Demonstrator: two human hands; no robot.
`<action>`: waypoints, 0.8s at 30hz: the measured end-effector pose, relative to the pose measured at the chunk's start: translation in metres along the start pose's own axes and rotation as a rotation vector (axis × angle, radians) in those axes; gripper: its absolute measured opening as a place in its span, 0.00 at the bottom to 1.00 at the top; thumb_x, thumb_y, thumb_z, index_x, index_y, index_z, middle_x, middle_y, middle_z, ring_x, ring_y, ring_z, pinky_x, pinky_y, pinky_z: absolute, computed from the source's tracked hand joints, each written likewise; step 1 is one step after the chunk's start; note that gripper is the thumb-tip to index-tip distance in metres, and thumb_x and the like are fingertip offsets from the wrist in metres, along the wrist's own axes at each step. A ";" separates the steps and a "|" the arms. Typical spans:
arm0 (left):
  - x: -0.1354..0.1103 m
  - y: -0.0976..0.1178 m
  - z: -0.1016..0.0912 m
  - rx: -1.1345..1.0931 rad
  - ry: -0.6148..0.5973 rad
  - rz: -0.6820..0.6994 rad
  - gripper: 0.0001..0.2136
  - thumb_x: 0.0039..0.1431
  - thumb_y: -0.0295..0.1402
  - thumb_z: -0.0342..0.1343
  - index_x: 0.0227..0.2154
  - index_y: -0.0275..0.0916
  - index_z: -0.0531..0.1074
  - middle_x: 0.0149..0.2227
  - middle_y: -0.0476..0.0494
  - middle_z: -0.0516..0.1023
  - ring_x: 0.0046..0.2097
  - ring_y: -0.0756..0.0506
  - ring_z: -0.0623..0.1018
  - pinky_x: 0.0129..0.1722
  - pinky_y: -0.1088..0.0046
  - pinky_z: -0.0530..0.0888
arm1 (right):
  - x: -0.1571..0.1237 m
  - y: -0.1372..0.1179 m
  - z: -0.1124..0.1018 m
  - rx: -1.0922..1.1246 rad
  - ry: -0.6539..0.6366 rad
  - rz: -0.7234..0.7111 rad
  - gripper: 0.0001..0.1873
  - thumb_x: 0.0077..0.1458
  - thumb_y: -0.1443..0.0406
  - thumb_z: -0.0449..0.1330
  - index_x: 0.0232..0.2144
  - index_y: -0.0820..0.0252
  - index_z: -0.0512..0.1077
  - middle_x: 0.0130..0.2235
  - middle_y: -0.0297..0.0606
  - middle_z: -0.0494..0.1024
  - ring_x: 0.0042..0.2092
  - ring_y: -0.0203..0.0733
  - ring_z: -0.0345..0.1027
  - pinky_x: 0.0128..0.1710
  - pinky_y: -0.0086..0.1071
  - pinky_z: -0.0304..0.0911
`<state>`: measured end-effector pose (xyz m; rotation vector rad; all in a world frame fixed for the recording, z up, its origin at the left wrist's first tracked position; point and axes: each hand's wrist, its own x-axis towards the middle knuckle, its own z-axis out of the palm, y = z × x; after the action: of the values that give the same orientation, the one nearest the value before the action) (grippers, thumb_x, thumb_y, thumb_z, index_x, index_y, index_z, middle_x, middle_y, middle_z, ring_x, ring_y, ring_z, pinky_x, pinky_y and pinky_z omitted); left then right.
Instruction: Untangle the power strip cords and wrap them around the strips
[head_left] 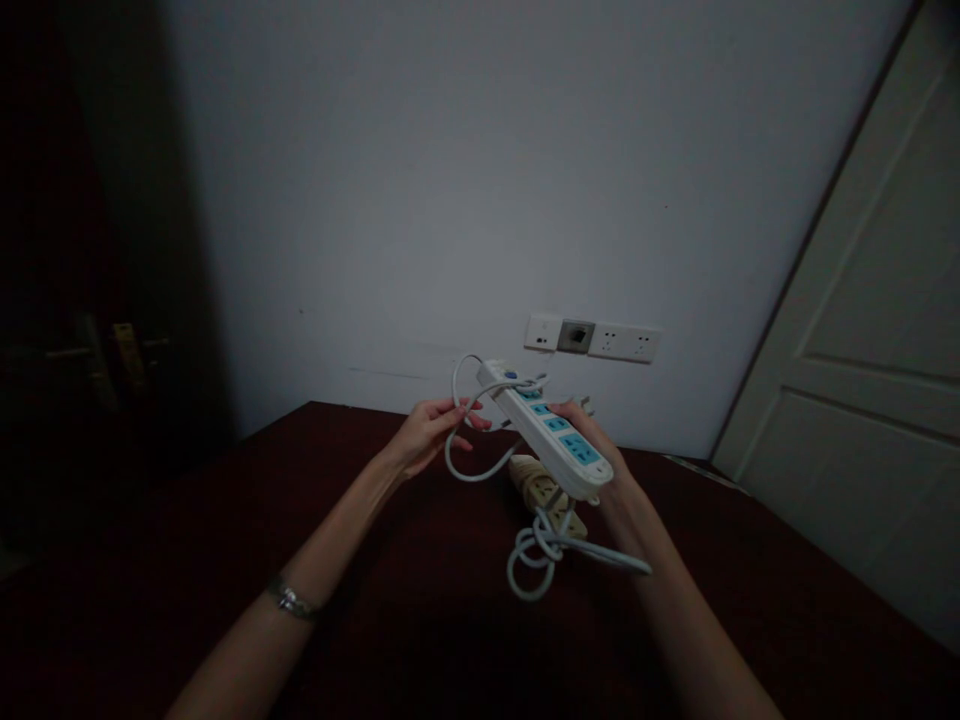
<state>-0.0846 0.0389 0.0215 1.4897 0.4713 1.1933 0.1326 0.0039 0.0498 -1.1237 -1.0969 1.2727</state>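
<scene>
Over the dark table (420, 580), right of centre: white power strip (546, 440), gripped by right hand (596, 440). Left hand (435, 430) pinches cord loop (472, 479) at its left. I'd keep strip steady, guide loop kink-free, clear of knotted cord (553, 545) on near side.

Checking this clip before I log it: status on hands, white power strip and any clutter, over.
Left hand pinching white cable. Right hand gripping white power strip. Clutter: beige power strip below, partly hidden behind looped cable.
</scene>
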 end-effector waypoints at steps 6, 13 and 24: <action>0.001 0.003 0.005 0.299 0.066 -0.014 0.14 0.50 0.40 0.56 0.33 0.32 0.71 0.28 0.39 0.75 0.24 0.50 0.74 0.15 0.80 0.67 | -0.002 0.007 0.005 -0.021 0.139 -0.089 0.06 0.42 0.64 0.59 0.21 0.63 0.69 0.17 0.36 0.73 0.18 0.35 0.65 0.16 0.25 0.60; -0.001 0.007 0.013 0.113 0.155 0.102 0.11 0.46 0.33 0.60 0.31 0.31 0.72 0.34 0.40 0.76 0.33 0.49 0.75 0.31 0.76 0.71 | -0.005 0.005 0.007 -0.014 0.130 -0.108 0.07 0.39 0.63 0.60 0.20 0.64 0.69 0.17 0.35 0.72 0.17 0.33 0.63 0.15 0.24 0.58; 0.003 -0.007 0.009 -0.021 0.115 -0.126 0.12 0.47 0.38 0.60 0.22 0.34 0.67 0.18 0.51 0.64 0.20 0.55 0.64 0.24 0.77 0.63 | -0.010 0.028 0.030 0.013 -0.029 -0.164 0.11 0.39 0.60 0.63 0.22 0.63 0.69 0.19 0.34 0.73 0.19 0.33 0.65 0.19 0.24 0.60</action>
<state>-0.0735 0.0389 0.0176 1.3584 0.6198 1.1849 0.0993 -0.0060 0.0257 -0.9873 -1.1760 1.1690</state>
